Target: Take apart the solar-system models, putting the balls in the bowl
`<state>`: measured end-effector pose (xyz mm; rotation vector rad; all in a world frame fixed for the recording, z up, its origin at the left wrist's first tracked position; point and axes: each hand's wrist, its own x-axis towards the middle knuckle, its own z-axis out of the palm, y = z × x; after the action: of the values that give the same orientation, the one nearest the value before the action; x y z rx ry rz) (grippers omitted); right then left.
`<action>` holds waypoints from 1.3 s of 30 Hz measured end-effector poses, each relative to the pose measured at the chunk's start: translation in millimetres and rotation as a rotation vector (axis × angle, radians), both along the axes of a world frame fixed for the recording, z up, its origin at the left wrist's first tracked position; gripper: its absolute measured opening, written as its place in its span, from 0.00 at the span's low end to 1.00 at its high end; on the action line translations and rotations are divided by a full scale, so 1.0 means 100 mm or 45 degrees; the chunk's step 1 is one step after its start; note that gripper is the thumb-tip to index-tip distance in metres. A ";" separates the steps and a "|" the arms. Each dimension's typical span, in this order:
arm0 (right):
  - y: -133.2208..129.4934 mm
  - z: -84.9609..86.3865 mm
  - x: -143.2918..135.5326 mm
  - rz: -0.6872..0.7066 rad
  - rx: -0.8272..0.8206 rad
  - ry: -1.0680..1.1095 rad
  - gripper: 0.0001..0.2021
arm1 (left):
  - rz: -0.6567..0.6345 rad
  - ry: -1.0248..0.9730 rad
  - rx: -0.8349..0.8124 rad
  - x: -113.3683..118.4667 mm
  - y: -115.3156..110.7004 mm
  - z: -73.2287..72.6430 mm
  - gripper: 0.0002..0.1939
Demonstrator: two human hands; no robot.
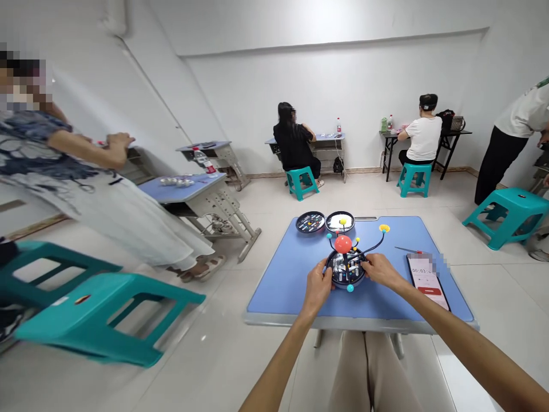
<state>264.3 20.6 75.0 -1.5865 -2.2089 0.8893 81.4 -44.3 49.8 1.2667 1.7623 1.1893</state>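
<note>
A model with a round dark base stands on the blue desk. Above the base sits a red ball, with thin curved arms bearing small coloured balls around it. One long arm reaches up and right to a yellow-orange piece. My left hand is closed on the left rim of the base. My right hand is closed at the right side of the base; its fingertips are too small to show exactly what they pinch. A light blue ball hangs at the front.
Two round dark trays lie at the desk's back left. A phone and a thin tool lie right. Green stools and a standing person are left; other people sit at desks behind.
</note>
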 end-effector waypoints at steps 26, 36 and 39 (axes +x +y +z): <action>-0.24 -0.08 -0.50 -0.021 0.242 -0.270 0.16 | 0.050 0.431 0.307 -0.37 -0.42 -0.44 0.63; -0.29 -0.07 -0.61 -0.031 0.199 -0.489 0.19 | 0.116 0.397 0.387 -0.17 -0.29 -0.47 0.61; -0.30 -0.08 -0.64 -0.037 0.191 -0.505 0.21 | 0.162 0.414 0.412 -0.13 -0.29 -0.47 0.60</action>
<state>200.1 -9.1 66.9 -1.8420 -2.4323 0.4127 68.6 -73.4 2.6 1.6316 1.9601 1.4509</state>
